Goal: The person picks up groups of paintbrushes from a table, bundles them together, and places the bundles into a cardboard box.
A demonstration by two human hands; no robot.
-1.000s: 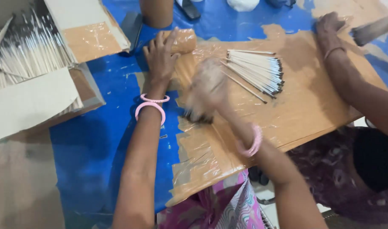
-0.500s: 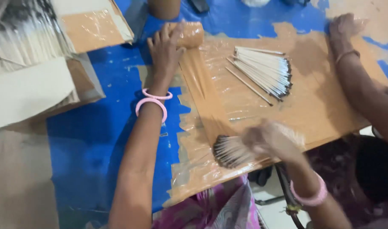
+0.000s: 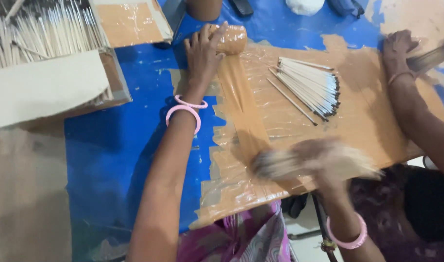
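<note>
My left hand [image 3: 202, 51] rests on a brown tape roll [image 3: 231, 39] at the far side of a cardboard board [image 3: 367, 106]. A strip of tape [image 3: 243, 111] runs from the roll toward me. My right hand [image 3: 324, 162], blurred by motion, grips a bundle of thin sticks [image 3: 275, 165] near the board's near edge. A fanned pile of pale sticks with dark tips [image 3: 311, 87] lies on the board.
An open cardboard box [image 3: 52, 87] with several sticks stands at the left on the blue surface [image 3: 115, 145]. Another person's hand [image 3: 399, 53] works at the board's far right corner, holding sticks.
My right hand has drawn a bundle of sticks from the middle of the board toward its near edge. My left hand has stayed on the tape roll.
</note>
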